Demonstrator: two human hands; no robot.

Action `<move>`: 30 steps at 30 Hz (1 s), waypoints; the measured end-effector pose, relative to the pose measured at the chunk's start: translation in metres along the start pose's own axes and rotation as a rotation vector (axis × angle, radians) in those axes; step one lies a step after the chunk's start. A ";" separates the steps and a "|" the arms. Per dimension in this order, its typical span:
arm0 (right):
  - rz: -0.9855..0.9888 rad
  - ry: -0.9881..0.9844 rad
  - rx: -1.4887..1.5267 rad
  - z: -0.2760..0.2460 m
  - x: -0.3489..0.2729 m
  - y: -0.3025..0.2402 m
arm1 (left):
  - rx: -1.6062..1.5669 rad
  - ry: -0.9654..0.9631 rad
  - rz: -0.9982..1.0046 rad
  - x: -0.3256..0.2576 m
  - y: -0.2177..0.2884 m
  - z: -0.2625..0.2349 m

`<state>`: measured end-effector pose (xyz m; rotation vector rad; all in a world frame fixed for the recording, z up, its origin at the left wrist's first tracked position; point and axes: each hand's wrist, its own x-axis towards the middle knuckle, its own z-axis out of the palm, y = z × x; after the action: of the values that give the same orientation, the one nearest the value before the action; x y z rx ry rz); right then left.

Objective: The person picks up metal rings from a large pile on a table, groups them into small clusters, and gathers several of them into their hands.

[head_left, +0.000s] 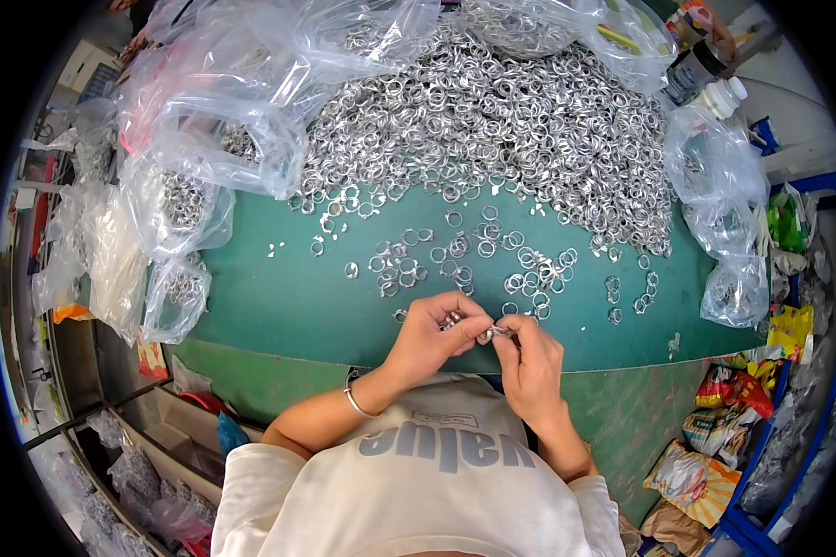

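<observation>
Both hands meet over the near edge of the green table (279, 306). My left hand (434, 334) is closed round several small silver rings (451, 321), its thumb and forefinger pinched at the right. Thumb and forefinger of my right hand (532, 362) pinch a silver ring (489, 335) right beside the left fingertips. Just beyond my hands lie loose clusters of silver rings (404, 265), with more rings (541, 274) to the right. A large heap of silver rings (511, 130) covers the far part of the table.
Clear plastic bags (181, 213), some with rings inside, line the left side. Another plastic bag (734, 241) hangs at the right edge. A dark jar (695, 72) and a white bottle (723, 97) stand far right. Blue shelving (762, 529) holds coloured packets (697, 478).
</observation>
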<state>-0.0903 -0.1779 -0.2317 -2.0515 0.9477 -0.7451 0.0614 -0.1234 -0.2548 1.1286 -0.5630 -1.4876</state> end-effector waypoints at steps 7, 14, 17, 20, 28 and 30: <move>0.299 -0.127 0.378 -0.006 -0.003 0.011 | 0.452 0.025 0.320 -0.009 0.011 0.013; -0.045 0.021 0.068 -0.001 0.004 0.005 | 0.610 0.049 0.410 -0.010 0.011 0.008; 0.107 0.041 0.173 0.001 0.001 -0.005 | 0.726 0.085 0.501 -0.011 0.009 0.010; 0.523 -0.111 0.836 -0.010 -0.001 0.003 | 0.840 0.066 0.735 -0.013 0.006 0.012; 0.194 -0.027 0.279 -0.006 -0.002 -0.001 | 0.792 0.057 0.737 -0.010 0.007 0.010; 0.051 0.031 0.169 -0.004 -0.001 0.000 | 0.735 0.011 0.683 -0.009 0.008 0.008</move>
<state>-0.0942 -0.1783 -0.2298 -1.8672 0.9187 -0.8043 0.0581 -0.1188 -0.2414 1.2948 -1.3973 -0.6760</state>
